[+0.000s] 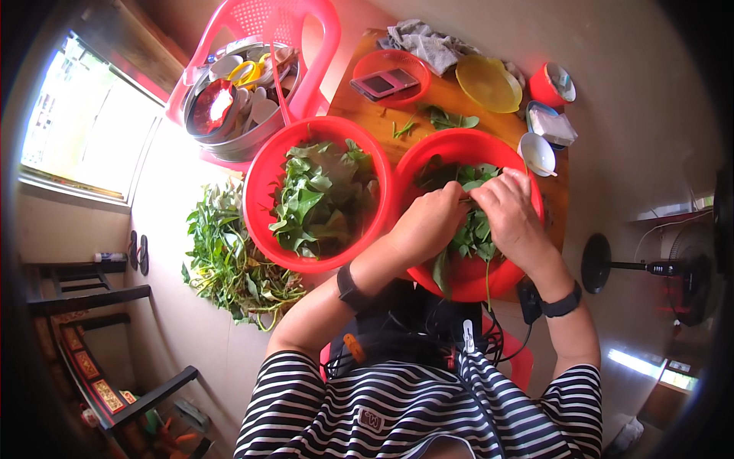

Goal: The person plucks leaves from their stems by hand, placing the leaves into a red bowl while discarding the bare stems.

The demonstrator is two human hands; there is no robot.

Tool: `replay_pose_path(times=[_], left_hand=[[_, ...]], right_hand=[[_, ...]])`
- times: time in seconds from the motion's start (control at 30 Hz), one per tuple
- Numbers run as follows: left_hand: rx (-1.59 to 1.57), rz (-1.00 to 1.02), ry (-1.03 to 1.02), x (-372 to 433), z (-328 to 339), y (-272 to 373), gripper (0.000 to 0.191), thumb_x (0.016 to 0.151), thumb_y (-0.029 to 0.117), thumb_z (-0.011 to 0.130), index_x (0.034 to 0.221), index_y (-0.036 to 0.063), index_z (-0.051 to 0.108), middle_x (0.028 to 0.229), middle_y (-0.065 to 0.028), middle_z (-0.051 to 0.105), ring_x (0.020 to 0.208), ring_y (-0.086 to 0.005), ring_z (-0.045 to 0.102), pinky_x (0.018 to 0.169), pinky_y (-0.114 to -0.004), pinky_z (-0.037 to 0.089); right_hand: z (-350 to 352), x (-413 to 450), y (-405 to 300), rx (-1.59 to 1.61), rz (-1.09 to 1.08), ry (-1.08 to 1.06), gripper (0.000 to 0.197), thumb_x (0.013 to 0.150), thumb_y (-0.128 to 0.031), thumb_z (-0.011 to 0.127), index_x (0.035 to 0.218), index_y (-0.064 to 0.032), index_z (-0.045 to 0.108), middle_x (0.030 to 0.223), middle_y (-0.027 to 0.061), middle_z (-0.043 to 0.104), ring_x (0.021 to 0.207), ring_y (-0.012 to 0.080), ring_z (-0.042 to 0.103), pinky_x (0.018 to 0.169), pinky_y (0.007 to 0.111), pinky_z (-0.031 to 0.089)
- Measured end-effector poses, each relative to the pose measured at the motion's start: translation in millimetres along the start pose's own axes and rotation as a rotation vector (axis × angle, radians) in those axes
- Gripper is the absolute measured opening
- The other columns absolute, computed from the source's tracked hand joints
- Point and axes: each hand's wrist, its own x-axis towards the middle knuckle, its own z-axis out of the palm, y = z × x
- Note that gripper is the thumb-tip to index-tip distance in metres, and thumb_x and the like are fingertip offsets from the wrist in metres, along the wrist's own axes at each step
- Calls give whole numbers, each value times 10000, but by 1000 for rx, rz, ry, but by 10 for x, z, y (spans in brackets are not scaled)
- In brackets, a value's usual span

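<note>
My left hand (433, 215) and my right hand (509, 209) meet over the right red plastic basin (410, 189). Their fingertips pinch a leafy green stem between them; the exact grip is partly hidden by the fingers. Loose green leaves (473, 238) lie in that basin below my hands, and a thin stem hangs over its near rim. Touching it on the left is a second red basin (259, 195), heaped with picked leaves (312, 198). On the floor to the left lies a large pile of leafy stems (229, 264).
A pink plastic chair (330, 34) bears a metal basin (252, 146) of dishes. The wooden table (350, 103) holds a red basket (421, 69) with a phone (384, 84), a yellow basket (487, 83), a white bowl (536, 152) and cloths (424, 40). Cables (496, 338) run by my lap.
</note>
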Motion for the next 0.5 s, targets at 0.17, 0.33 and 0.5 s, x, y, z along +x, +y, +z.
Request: replay_pose_path(times=[0.17,0.33,0.5], left_hand=[[176,39,53,34,-76,41,179,931,162,567,942,-15,546,795,-214,654,781,-404,643,685,-468,503],[272,29,39,71,-30,172,168,920,161,570,900,0,524,778,-209,648,745,-404,642,641,-489,498],[330,67,137,135,-57,212,182,921,181,576,907,7,524,760,-201,648,720,-398,647,613,-504,495]], right_hand=[[59,42,32,16,39,-28,139,824,-15,540,963,-29,542,888,121,524,919,292,530,875,421,397],[355,-29,91,63,163,134,127,829,-24,556,953,-14,528,887,146,543,880,354,533,805,422,438],[379,-40,176,784,824,154,104,959,-84,474,906,-10,525,814,99,572,761,211,556,735,359,449]])
